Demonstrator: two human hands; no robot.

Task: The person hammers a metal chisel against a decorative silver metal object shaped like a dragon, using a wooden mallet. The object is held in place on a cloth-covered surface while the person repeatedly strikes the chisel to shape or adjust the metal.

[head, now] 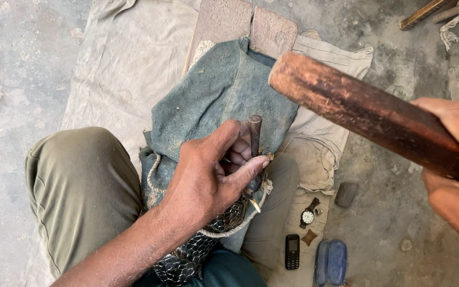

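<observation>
Left hand [208,178] closed around a short dark metal punch [254,135], thumb on one side, fingers curled on the other; tool held near upright, blunt head poking above the fingers, tip hidden behind the hand. Right hand [455,178] clamped on a thick reddish-brown wooden mallet [357,109], raised in the air, its round end pointing up-left above the work, well apart from the punch head. Under the left hand: a dark metal piece with a scale-like hammered pattern [187,260], resting on the lap, a pale cord [235,226] looped over it. Beneath that, a worn blue-grey cloth [213,90] draped over a wooden block [240,21]. Person seated on the ground, knee in olive trousers [81,186] to the left. Pale sheet [128,58] spread on the concrete floor [6,79]. To the right of the lap, on a folded cloth: a wristwatch [308,213], a small black phone [292,251], a blue spectacle case [331,262]; a small grey stone [346,194] just beside on the floor. Top right corner: wooden sticks and a bit of frayed rope [450,29]
</observation>
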